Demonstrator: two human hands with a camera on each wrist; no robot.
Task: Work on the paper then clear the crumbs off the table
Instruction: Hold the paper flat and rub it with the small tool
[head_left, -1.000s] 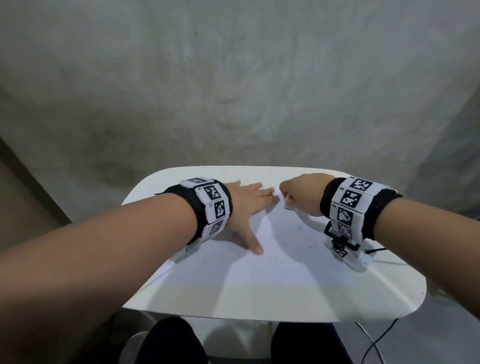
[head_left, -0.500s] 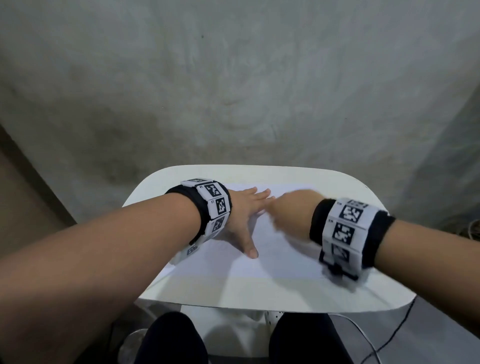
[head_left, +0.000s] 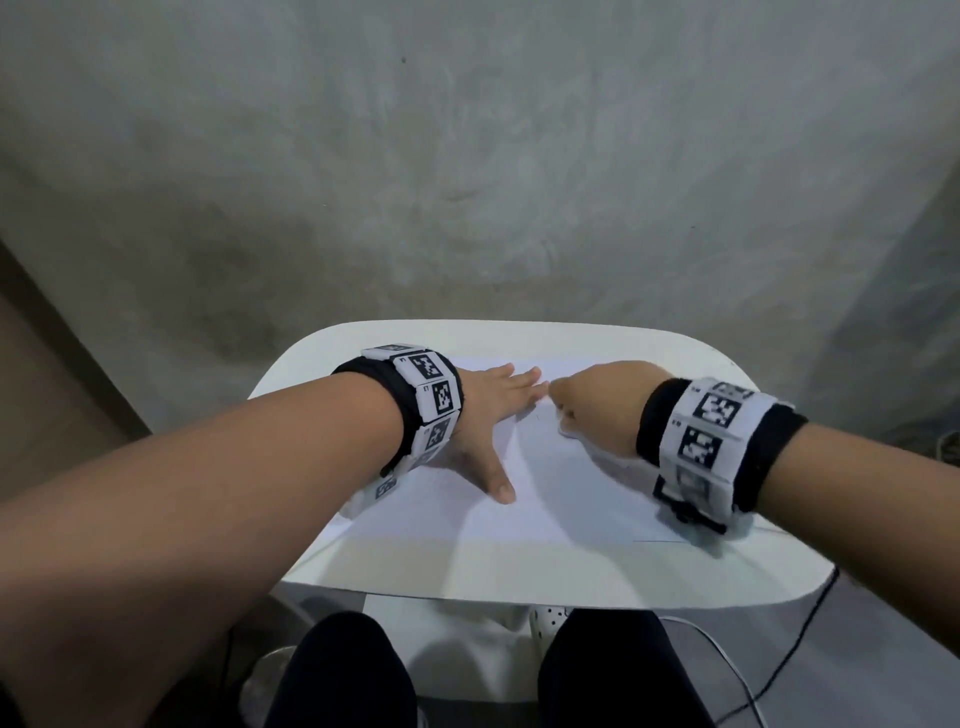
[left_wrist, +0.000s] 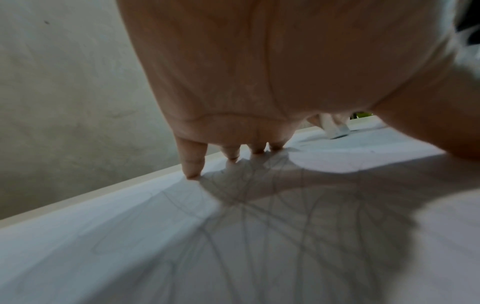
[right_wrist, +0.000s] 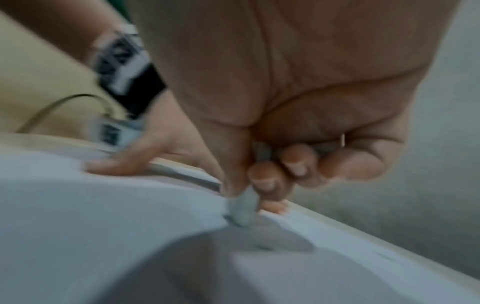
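Note:
A white sheet of paper (head_left: 545, 493) lies on a small white table (head_left: 519, 577). My left hand (head_left: 488, 415) presses flat on the sheet's left part, fingers spread and straight. My right hand (head_left: 576, 410) is curled just right of the left fingertips, near the sheet's far edge. In the right wrist view its thumb and fingers pinch a small white eraser (right_wrist: 242, 207), whose tip touches the paper. The left wrist view shows faint pencil lines (left_wrist: 259, 205) on the paper under my palm, and the eraser (left_wrist: 335, 128) beyond it.
A grey wall rises right behind the table's far edge. My knees (head_left: 343, 670) sit under the near edge. Cables (head_left: 779, 670) trail over the floor at the lower right. A brown surface borders the left side.
My right hand has slid left over the paper with the eraser, closer to the left fingertips. The left hand stays pressed flat in the same spot.

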